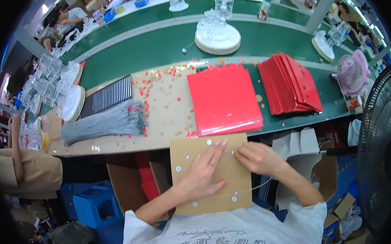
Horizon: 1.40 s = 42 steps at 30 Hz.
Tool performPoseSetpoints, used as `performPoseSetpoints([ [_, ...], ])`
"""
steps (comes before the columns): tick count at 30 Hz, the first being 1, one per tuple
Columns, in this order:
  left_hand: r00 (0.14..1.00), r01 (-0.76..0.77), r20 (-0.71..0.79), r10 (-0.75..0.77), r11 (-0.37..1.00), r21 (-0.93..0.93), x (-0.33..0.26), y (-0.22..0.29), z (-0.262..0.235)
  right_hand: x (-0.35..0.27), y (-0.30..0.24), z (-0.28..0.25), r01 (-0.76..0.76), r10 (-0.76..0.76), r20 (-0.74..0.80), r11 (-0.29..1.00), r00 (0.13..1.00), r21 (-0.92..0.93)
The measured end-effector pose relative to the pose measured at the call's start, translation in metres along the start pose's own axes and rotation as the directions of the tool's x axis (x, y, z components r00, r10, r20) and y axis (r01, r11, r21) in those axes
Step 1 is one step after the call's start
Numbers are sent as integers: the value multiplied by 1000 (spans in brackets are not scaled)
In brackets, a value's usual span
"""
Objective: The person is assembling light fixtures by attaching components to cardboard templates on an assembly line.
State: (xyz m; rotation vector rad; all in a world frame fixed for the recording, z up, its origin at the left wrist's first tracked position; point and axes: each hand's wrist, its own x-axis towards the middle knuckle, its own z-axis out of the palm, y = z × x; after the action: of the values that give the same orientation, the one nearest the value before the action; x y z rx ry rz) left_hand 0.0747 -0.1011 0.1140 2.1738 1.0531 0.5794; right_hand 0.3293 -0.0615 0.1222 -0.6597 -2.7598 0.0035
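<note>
A brown cardboard sheet (234, 181) rests against my body at the table's front edge. Several small white round pieces and holes dot its surface. My left hand (203, 173) lies flat across its middle, fingers stretched and thumb apart. At the sheet's upper right edge, my right hand (257, 158) has its fingertips pinched together beside a small hole. Whatever is between those fingertips is hidden. A thin pale strand (263, 184) curves out from the sheet's right side, below my right hand. Just beyond the sheet sits a stack of red sheets (225, 99).
More red folded pieces (290, 85) stand to the right. At left lie a bundle of thin clear strands (105, 121) and a striped dark piece (112, 93). A black fan (382, 145) and pink fan (353, 73) flank the right. A blue stool (94, 205) stands below left.
</note>
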Motion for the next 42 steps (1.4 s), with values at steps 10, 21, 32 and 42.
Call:
performPoseSetpoints([
  [10,959,-150,-233,164,986,74,39,-32,3,8,-18,1,-158,160,-47,987,986,40],
  [21,949,-228,-119,292,897,378,49,-19,6,15,-64,17,-316,333,-222,942,917,110],
  [32,924,-363,50,380,825,434,45,-46,-30,6,-68,24,-401,410,-248,912,878,89],
  [42,939,-216,-284,193,975,-54,8,-61,-29,63,-52,29,-403,559,-272,790,783,462],
])
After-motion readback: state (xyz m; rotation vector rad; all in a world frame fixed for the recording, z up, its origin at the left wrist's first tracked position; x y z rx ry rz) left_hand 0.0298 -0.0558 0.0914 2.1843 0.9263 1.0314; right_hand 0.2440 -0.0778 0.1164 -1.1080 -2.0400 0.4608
